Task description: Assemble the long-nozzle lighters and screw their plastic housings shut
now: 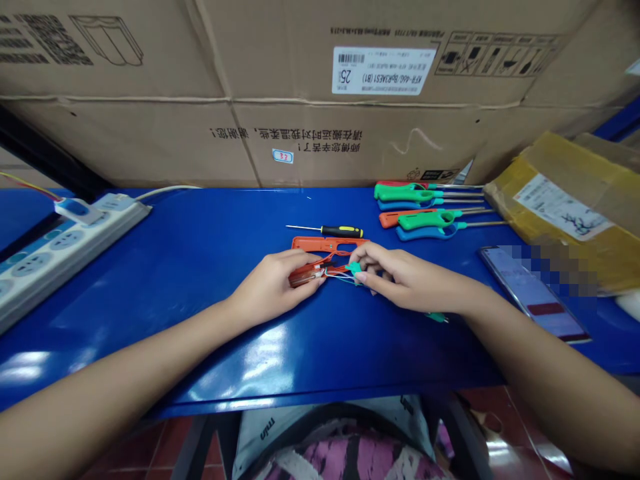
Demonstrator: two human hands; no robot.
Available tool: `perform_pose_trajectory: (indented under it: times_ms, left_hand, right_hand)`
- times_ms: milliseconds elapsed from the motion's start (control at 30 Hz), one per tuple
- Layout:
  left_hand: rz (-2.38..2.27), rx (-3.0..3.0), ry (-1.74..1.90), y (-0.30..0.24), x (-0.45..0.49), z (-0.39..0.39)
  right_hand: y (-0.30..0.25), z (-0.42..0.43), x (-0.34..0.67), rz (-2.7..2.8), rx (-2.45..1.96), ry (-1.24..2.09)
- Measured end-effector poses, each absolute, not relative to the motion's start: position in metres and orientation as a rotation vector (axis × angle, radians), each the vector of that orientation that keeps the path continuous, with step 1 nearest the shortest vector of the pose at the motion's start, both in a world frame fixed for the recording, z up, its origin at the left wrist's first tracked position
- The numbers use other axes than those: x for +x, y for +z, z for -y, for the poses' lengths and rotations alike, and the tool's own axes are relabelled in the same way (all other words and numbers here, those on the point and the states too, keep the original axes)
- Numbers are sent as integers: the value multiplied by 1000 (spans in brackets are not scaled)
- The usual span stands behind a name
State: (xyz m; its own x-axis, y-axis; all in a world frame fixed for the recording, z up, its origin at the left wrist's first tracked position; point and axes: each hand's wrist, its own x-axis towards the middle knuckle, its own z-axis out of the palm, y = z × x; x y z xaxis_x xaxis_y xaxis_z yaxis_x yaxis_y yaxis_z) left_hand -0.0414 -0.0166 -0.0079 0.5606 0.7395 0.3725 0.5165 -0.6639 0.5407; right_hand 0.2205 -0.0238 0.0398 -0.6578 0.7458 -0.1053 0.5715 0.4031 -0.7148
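An opened orange lighter shell point(320, 245) lies on the blue table point(200, 267) in the middle. My left hand point(273, 287) is closed on the shell's near left end, where red and white wires show. To its right, my right hand point(400, 277) pinches a small green part point(355, 269) attached to those wires. A black and yellow screwdriver point(330, 231) lies just behind the shell. Another small green piece point(437, 317) lies on the table under my right wrist.
Several long green, orange and blue lighters point(425, 210) lie at the back right. A phone point(533, 293) and a taped yellow parcel point(565, 200) are at the right. A white power strip point(55, 250) sits at the left. Large cardboard boxes point(250, 100) wall the back.
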Motion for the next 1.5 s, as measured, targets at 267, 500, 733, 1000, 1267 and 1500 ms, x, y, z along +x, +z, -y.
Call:
perform_pose_trajectory:
  times_ms: [267, 500, 733, 1000, 1267, 1500]
  left_hand:
    - [-989, 2436, 796, -7, -41, 16]
    - [-944, 2443, 820, -9, -41, 18]
    - [-939, 2454, 804, -10, -41, 18]
    - [-937, 2412, 790, -6, -37, 21]
    - [-965, 2322, 941, -1, -34, 25]
    - [-1009, 2285, 1032, -1, -33, 27]
  right_hand:
    - [36, 23, 222, 2562, -1113, 926]
    - [16, 18, 219, 2474, -1019, 542]
    - [16, 21, 214, 2631, -991, 268]
    - [14, 25, 207, 2607, -1002, 190]
    - [8, 27, 203, 2197, -1044, 453]
    - [0, 27, 200, 2123, -857, 217]
